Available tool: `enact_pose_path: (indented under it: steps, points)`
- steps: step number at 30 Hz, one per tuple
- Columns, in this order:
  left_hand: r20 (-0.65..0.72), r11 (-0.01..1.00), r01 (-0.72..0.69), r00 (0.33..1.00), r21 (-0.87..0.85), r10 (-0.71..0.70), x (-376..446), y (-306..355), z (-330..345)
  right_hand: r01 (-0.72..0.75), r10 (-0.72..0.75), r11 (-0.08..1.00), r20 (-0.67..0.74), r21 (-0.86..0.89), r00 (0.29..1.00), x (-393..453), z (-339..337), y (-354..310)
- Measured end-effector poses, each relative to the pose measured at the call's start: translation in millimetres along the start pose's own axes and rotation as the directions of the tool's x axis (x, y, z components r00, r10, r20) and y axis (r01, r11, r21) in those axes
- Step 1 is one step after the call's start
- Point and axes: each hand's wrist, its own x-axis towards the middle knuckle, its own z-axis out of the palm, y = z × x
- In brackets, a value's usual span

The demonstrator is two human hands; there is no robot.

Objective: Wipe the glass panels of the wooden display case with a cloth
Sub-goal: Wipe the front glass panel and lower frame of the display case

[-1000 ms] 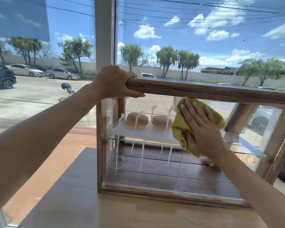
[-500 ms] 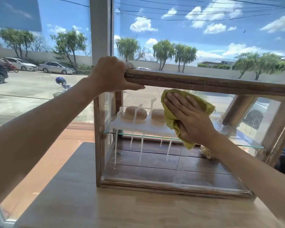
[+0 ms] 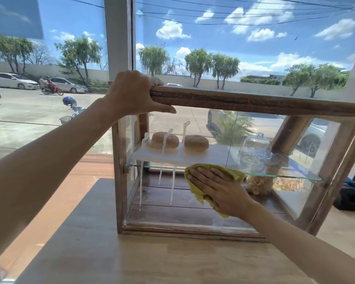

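buns [image 3: 180, 140] | glass dome [image 3: 256, 148] | table [image 3: 152, 261] | parked cars [image 3: 13, 80] | motorbike [image 3: 52, 89]

A small bakery or café shopfront: a wooden, glass-panelled display case [image 3: 254, 103] with two seeded buns [image 3: 165, 140] stands on a pale wooden desk [image 3: 152, 261] before a street-facing window [image 3: 119, 35].

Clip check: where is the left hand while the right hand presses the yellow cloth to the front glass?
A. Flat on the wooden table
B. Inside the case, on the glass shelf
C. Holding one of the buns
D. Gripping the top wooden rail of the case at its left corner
D: the left hand wraps over the left end of the case's top rail, while the right hand holds the cloth flat against the front glass.
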Motion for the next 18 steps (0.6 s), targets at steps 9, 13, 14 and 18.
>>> enact_pose_path:
  steps: [9,13,14,18]
  points:
    - [-0.012,1.000,0.010,1.000,0.013,-0.010,0,0,0,0.071,-0.083,0.994,0.160,0.080,0.984,-33,29,-44]
    - [-0.001,1.000,0.023,1.000,0.004,-0.023,-2,2,-1,0.066,-0.067,0.983,0.000,0.173,0.998,-35,20,-54]
    - [-0.004,1.000,0.023,1.000,0.011,-0.023,-1,2,-2,0.052,-0.041,0.978,-0.061,0.200,0.997,-32,12,-52]
    - [0.002,0.999,0.041,0.999,0.027,-0.041,-1,2,-1,-0.062,0.115,0.982,-0.303,0.179,0.946,-8,-37,-16]
